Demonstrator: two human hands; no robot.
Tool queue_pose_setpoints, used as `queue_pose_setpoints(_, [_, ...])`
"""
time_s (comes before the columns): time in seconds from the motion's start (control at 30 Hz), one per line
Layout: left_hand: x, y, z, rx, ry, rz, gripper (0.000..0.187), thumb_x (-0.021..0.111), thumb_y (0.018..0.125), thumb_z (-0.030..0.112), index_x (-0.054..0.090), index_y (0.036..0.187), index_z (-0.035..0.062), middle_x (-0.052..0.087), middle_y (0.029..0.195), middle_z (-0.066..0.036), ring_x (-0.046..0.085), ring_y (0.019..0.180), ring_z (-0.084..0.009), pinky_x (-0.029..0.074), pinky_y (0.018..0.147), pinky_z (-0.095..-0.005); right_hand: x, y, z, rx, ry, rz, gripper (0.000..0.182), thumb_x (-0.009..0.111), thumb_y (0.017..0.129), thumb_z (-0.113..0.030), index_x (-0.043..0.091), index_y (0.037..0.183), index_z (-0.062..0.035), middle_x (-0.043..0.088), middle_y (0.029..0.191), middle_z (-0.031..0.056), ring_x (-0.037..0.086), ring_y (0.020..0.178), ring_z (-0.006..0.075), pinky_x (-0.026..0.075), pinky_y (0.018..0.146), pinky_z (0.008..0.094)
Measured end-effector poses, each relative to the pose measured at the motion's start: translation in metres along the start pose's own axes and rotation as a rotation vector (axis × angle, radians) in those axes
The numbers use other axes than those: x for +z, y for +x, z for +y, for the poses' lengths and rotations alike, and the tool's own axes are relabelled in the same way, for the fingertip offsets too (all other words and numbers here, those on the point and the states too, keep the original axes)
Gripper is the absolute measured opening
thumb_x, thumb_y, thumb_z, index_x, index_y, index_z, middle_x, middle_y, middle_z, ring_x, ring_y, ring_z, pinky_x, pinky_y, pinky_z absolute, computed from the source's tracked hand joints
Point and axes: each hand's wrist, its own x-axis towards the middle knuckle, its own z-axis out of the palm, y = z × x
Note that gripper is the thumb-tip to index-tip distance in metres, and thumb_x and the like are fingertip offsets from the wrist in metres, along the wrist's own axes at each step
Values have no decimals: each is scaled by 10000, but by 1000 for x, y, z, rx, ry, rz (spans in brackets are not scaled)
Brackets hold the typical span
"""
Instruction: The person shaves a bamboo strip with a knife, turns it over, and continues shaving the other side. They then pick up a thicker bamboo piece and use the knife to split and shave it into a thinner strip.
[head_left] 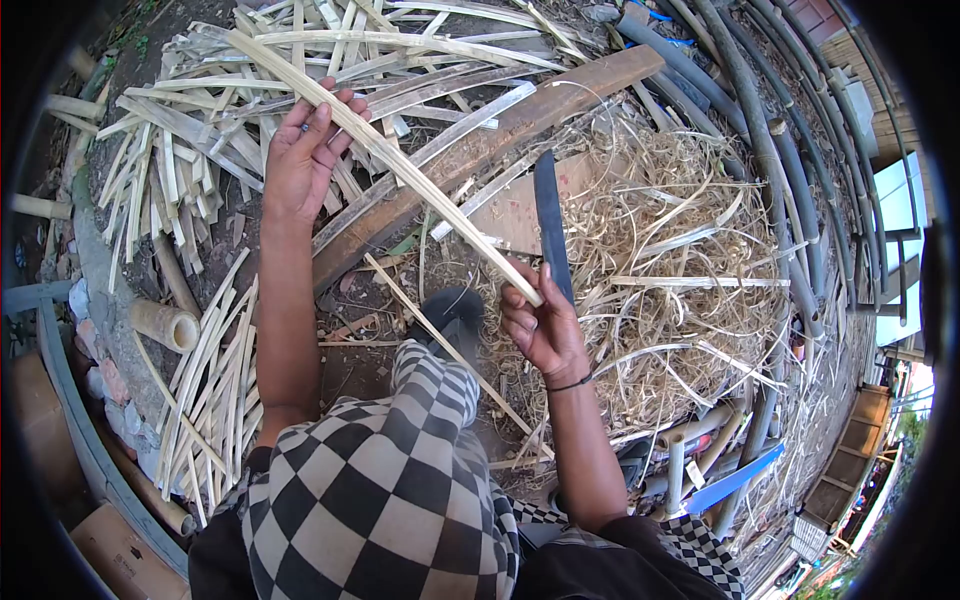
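Observation:
A long, pale bamboo strip (pixel 425 188) runs slantwise from upper left down to the centre. My left hand (pixel 308 160) grips it towards its upper end, fingers curled at the strip. Its lower end is in my right hand (pixel 545 325), between thumb and fingers. A dark-bladed knife (pixel 551 215) points away from the same hand, blade upward in view; its handle is hidden by the hand. Below the strip lies a thick brown plank (pixel 490 135), set diagonally on the ground.
Many split bamboo strips (pixel 180 165) lie heaped at upper left, with another bundle (pixel 215 385) lower left. Curly shavings (pixel 670 230) cover the ground at right. Long bamboo poles (pixel 795 190) run along the right side. A cut bamboo tube (pixel 168 326) lies at left.

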Motion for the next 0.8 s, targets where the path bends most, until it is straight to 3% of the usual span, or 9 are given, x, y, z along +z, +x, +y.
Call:
queue_pose_setpoints(0.07, [-4,1,3,27,-17,52,400,523,1035,68,454,1406,-64,625,1276,-193,632,1196,-324,513,1092,-457,-12,8,12,-114,251,-99,637,554,1028,-450,423,1472,-12,565,1091,91,425,681,84,422,609,241])
queue_pose_setpoints(0.17, [-5,-2,2,43,-28,70,399,522,1036,66,451,1406,-65,619,1282,-196,624,1207,-324,506,1101,-460,13,12,23,-136,81,58,671,572,1015,-457,411,1487,-8,577,1086,85,419,676,85,412,609,247])
queue_pose_setpoints(0.3, [-2,-5,-5,54,-60,85,395,521,1035,60,452,1403,-64,613,1288,-204,619,1213,-323,503,1105,-456,45,19,23,-115,-19,-42,659,557,1028,-430,400,1498,4,618,973,71,418,668,86,415,606,250])
queue_pose_setpoints(0.33, [-2,-6,-7,59,-70,82,392,522,1034,58,451,1400,-64,611,1286,-205,618,1213,-322,504,1105,-456,59,17,20,-105,-1,13,511,531,1052,-378,511,1394,1,617,877,63,432,616,89,422,569,259])
queue_pose_setpoints(0.47, [-2,-11,-10,76,-87,75,393,525,1031,52,437,1397,-61,604,1285,-205,619,1208,-322,507,1104,-457,57,18,25,-154,-76,65,305,509,1072,-309,614,1097,-24,572,776,40,452,506,108,419,487,281])
queue_pose_setpoints(0.6, [-6,-13,-12,92,-95,125,349,529,1028,45,455,1355,-51,604,1270,-201,621,1203,-325,511,1098,-468,52,17,22,-204,-108,22,273,520,1069,-274,649,1029,-37,559,713,28,465,519,99,419,489,278])
queue_pose_setpoints(0.67, [-12,-12,-16,165,-147,129,301,534,1022,33,473,1308,-40,606,1252,-200,621,1203,-331,512,1096,-482,53,11,16,-134,-707,-39,243,572,1045,-221,687,979,-18,603,693,30,531,571,88,450,528,270])
queue_pose_setpoints(0.77, [-12,-11,-16,243,-110,153,257,533,1018,17,488,1266,-34,610,1231,-200,617,1208,-333,509,1098,-497,52,4,20,81,-1129,-235,208,630,1010,-188,721,1010,-1,665,722,42,590,649,84,482,597,261])
queue_pose_setpoints(0.8, [-10,-11,-15,246,-109,150,257,533,1018,17,488,1266,-34,610,1231,-200,617,1208,-333,509,1098,-497,49,4,17,101,-1300,-283,282,682,974,-210,689,1185,-23,709,798,53,616,707,92,499,658,269])
